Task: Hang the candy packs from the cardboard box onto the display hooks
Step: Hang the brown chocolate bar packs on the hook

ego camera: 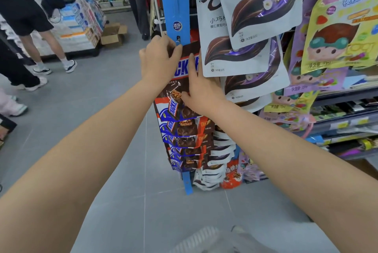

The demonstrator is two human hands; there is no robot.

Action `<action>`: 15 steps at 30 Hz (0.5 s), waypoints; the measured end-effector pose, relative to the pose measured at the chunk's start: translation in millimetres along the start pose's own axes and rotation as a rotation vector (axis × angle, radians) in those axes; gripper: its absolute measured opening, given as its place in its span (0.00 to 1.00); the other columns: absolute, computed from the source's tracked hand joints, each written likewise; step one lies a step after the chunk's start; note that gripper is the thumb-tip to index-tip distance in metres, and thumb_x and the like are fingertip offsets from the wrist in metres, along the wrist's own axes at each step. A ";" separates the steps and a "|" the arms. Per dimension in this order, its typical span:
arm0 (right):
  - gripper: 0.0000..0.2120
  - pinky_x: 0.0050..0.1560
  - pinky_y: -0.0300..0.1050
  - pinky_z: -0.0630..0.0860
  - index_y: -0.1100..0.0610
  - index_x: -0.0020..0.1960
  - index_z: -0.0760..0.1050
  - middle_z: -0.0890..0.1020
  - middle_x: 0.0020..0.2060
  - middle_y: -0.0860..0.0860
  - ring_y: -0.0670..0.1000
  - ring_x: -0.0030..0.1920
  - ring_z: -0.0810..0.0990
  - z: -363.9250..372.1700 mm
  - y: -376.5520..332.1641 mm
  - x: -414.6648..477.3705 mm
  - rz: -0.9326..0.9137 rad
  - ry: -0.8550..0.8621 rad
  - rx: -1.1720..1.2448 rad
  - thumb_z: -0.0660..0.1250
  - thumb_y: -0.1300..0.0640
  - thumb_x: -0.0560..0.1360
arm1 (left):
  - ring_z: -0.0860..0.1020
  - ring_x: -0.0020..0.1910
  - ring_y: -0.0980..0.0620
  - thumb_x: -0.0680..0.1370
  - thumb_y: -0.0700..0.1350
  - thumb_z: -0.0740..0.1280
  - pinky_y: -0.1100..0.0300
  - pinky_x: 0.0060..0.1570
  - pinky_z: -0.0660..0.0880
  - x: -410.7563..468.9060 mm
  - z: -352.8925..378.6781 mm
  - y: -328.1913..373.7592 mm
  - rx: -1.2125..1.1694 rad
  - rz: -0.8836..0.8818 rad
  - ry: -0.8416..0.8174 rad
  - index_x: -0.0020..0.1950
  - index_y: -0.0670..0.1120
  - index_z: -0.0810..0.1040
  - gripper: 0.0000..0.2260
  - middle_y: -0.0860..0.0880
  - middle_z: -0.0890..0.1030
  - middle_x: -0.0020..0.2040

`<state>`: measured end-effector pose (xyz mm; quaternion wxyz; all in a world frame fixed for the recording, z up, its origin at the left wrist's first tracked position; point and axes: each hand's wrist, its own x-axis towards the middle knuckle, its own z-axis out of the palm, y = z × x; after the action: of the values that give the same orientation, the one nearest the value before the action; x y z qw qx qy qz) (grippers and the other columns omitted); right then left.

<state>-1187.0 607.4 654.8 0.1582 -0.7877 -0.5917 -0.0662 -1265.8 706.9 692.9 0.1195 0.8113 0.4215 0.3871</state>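
Candy pack of glossy brown plastic with a blue-and-white logo (185, 69) is seen in the head view at the upper part of a long blue hanging display strip (176, 1), its top edge held just under a small clip on that strip (178, 39); whether it is hooked onto the clip cannot be told. The pack's top left corner is pinched by the curled fingers and thumb of the left hand (157, 58). The right hand (202, 95) is laid flat on the pack's front with its fingers straight, the index finger pointing up along the right edge. Below this pack, a column of matching brown, blue and red candy packs (184, 136) is hung down the same strip, each overlapping the next. Just to the right, white pouches printed with a brown and purple swirl (261, 3) are hung in rows, and yellow cartoon-printed bags (337, 34) are seen beyond them. An open brown cardboard box (113, 35) is set on the grey tiled floor (122, 171) well apart to the left, near a bystander's legs (51, 48).
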 end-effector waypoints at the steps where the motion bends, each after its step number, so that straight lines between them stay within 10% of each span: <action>1: 0.44 0.67 0.54 0.67 0.58 0.76 0.39 0.52 0.75 0.60 0.61 0.74 0.57 2.6 0.0 -0.8 0.002 -0.023 0.006 0.64 0.45 0.74 | 0.77 0.50 0.53 0.79 0.50 0.62 0.55 0.54 0.73 -1.8 -0.7 -4.7 0.005 0.039 -0.025 0.51 0.44 0.76 0.10 0.47 0.79 0.50; 15: 0.42 0.75 0.55 0.49 0.57 0.77 0.44 0.42 0.75 0.62 0.61 0.76 0.45 8.7 9.6 -29.9 -0.093 -0.149 -0.055 0.64 0.46 0.73 | 0.74 0.55 0.46 0.71 0.37 0.63 0.60 0.50 0.67 -38.5 -4.2 -24.8 0.187 0.232 0.186 0.55 0.43 0.77 0.13 0.44 0.76 0.55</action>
<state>-1187.3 580.6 636.2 0.0886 -0.7661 -0.6358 -0.0308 -1296.7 691.7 662.5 -0.0418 0.8227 0.3685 0.4308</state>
